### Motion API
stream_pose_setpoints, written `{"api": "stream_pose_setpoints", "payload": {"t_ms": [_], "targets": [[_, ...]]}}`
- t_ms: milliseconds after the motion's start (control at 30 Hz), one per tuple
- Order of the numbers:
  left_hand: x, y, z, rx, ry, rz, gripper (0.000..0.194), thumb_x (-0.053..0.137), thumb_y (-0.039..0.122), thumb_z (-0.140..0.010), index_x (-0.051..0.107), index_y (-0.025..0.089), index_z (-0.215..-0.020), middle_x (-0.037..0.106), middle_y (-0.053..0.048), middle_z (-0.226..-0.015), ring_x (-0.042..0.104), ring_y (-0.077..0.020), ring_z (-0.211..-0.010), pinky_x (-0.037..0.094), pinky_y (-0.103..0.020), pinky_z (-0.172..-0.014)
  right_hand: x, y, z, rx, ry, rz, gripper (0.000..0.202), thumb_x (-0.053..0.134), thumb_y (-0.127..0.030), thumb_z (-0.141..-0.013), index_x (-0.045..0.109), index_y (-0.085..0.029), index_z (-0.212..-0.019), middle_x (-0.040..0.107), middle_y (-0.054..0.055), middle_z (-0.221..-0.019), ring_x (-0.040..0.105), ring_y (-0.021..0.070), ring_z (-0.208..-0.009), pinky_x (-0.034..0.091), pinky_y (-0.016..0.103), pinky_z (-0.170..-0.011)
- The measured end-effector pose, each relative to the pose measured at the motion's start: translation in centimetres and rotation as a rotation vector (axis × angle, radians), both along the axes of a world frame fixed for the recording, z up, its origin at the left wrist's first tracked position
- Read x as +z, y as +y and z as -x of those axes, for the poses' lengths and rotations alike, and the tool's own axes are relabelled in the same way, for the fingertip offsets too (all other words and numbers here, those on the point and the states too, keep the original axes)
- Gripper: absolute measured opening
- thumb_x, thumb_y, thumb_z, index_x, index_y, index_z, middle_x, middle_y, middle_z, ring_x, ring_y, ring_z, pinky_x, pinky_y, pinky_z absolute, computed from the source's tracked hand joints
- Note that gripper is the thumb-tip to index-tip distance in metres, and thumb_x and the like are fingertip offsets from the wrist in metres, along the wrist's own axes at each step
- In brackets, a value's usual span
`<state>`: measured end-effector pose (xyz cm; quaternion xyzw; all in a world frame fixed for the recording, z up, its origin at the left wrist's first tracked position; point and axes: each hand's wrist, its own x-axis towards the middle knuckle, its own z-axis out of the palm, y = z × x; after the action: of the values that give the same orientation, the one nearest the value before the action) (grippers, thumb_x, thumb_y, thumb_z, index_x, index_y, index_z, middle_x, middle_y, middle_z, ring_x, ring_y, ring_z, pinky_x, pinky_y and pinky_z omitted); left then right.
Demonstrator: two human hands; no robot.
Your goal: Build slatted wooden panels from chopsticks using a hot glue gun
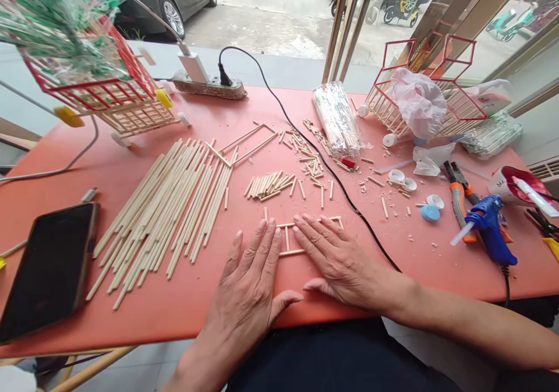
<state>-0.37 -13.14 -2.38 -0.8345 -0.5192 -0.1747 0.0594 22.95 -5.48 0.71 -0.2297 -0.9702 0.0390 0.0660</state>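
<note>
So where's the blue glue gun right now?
In the head view, the blue glue gun lies on the right side of the table, beside the orange-handled pliers, to the right of the right hand.

Two hands (248, 293), two small carts (124, 98), one phone (48, 267), one glue gun (487, 223)

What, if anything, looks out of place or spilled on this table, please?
Short sticks and wood crumbs lie scattered on both sides of the black cable, looking spilled beside the neater long sticks; nothing seems clearly broken.
</note>
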Motion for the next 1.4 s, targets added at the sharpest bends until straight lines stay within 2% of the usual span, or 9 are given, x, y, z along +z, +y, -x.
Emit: {"api": "stream_pose_setpoints", "payload": {"t_ms": [167,300,433,567,700,867,1033,1233,1400], "targets": [[-0.1,0.0,0.0,0.016,0.017,0.01,0.088,0.034,0.058,-0.11,0.012,-0.001,-0.171,0.043,-0.027,-0.169,0.027,-0.036,-0.166,0.016,-0.056,-0.135,-0.1,0.0,-0.2,-0.009,0.008,0.1,0.091,0.038,-0.065,-0.109,0.035,0.007,-0.165,0.03,0.032,-0.173,0.03,0.0392,-0.164,0.036,0.056,-0.131],[-0.2,-0.1,0.0,0.012,0.025,0.007,0.086,0.04,0.053,-0.109,0.015,-0.002,-0.171,0.041,-0.026,-0.171,0.024,-0.0361,-0.166,0.015,-0.056,-0.135,0.0,0.1,-0.3,-0.016,0.007,0.162,0.092,0.043,-0.065,-0.108,0.031,0.005,-0.166,0.026,0.031,-0.175,0.023,0.0368,-0.167,0.03,0.057,-0.134],[-0.1,-0.1,0.0,0.012,0.026,0.006,0.087,0.037,0.056,-0.11,0.017,-0.002,-0.17,0.041,-0.026,-0.17,0.024,-0.0361,-0.166,0.015,-0.056,-0.135,0.1,0.1,-0.4,-0.018,0.009,0.195,0.093,0.047,-0.065,-0.107,0.029,0.003,-0.168,0.024,0.029,-0.176,0.02,0.0349,-0.168,0.028,0.055,-0.135],[0.0,-0.1,0.0,0.024,0.03,0.009,0.085,0.031,0.058,-0.11,0.019,-0.001,-0.17,0.042,-0.025,-0.17,0.027,-0.0367,-0.165,0.015,-0.056,-0.135,0.1,0.1,-0.8,-0.032,0.003,0.159,0.094,0.053,-0.062,-0.105,0.025,0.002,-0.169,0.021,0.029,-0.177,0.019,0.0355,-0.168,0.031,0.058,-0.133],[0.0,-0.1,0.0,0.022,0.032,0.01,0.086,0.031,0.06,-0.11,0.022,-0.001,-0.17,0.042,-0.026,-0.17,0.026,-0.0371,-0.166,0.014,-0.056,-0.136,0.0,-0.3,-1.8,-0.115,-0.011,0.074,0.094,0.056,-0.059,-0.105,0.022,-0.001,-0.171,0.021,0.028,-0.177,0.024,0.0386,-0.167,0.034,0.061,-0.131],[-0.1,0.0,-0.1,0.018,0.009,-0.005,0.086,0.032,0.06,-0.11,0.02,0.0,-0.17,0.042,-0.026,-0.17,0.019,-0.0345,-0.168,0.013,-0.055,-0.136,-0.2,-1.2,-3.4,-0.197,-0.026,0.023,0.106,0.065,-0.054,-0.102,0.004,-0.007,-0.174,0.023,0.027,-0.176,0.03,0.0402,-0.164,0.034,0.062,-0.131],[-0.2,0.0,-0.1,0.013,0.014,0.001,0.086,0.033,0.06,-0.11,0.02,0.0,-0.17,0.043,-0.026,-0.17,0.017,-0.0337,-0.168,0.013,-0.056,-0.136,-1.0,-1.7,-4.0,-0.22,-0.008,0.015,0.111,0.062,-0.056,-0.103,-0.008,-0.007,-0.173,0.022,0.028,-0.177,0.027,0.0403,-0.165,0.038,0.062,-0.128],[-0.3,0.0,0.1,0.006,0.016,-0.007,0.085,0.034,0.059,-0.109,0.029,-0.002,-0.167,0.043,-0.026,-0.169,0.012,-0.0327,-0.169,0.011,-0.055,-0.136,-1.2,-1.8,-3.8,-0.239,0.008,0.022,0.109,0.061,-0.055,-0.103,-0.009,-0.01,-0.173,0.022,0.026,-0.178,0.024,0.0388,-0.167,0.038,0.061,-0.129],[-0.1,0.0,0.1,0.009,0.024,0.002,0.084,0.037,0.057,-0.109,0.028,-0.002,-0.167,0.041,-0.026,-0.171,0.013,-0.0351,-0.169,0.013,-0.056,-0.136,-1.0,-1.6,-3.8,-0.216,-0.001,-0.006,0.108,0.058,-0.059,-0.104,-0.004,-0.005,-0.173,0.026,0.029,-0.175,0.03,0.0417,-0.164,0.04,0.062,-0.127]]}}
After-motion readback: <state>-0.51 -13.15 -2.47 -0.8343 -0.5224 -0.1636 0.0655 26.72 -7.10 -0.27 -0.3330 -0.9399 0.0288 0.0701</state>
